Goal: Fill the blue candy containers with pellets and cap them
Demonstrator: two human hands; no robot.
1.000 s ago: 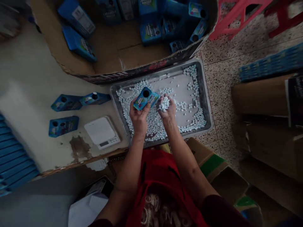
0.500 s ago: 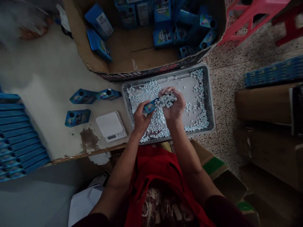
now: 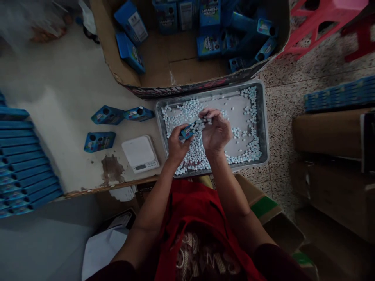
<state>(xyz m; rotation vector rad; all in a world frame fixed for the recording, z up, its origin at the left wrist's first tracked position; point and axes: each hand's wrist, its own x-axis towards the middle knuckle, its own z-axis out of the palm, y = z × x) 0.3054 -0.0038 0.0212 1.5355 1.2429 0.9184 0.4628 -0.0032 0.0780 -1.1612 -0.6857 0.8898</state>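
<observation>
My left hand [image 3: 177, 147] is closed around a small blue candy box [image 3: 187, 132], tilted over the metal tray [image 3: 264, 125]. Right beside it, my right hand [image 3: 218, 134] is cupped with its fingers curled toward the box. Small pale-blue candies [image 3: 200, 125] run from its fingertips at the box's end; some still lie by the fingers, while the palm shows bare. The box's opening is hidden by the candies. Many more loose candies [image 3: 197, 152] cover the tray's floor under both hands, thickest on the left and along the right edge.
A large cardboard box [image 3: 158, 88] holding blue boxes stands behind the tray. Left of the tray are a white scale [image 3: 139, 150] and three blue boxes [image 3: 100, 141]. Stacked blue boxes [image 3: 26, 164] fill the far left; a pink stool [image 3: 307, 27] stands at right.
Most of the candies heaped in my right palm have left it, and the palm now shows. Both hands stay close together over the tray. The whole view has shifted slightly.
</observation>
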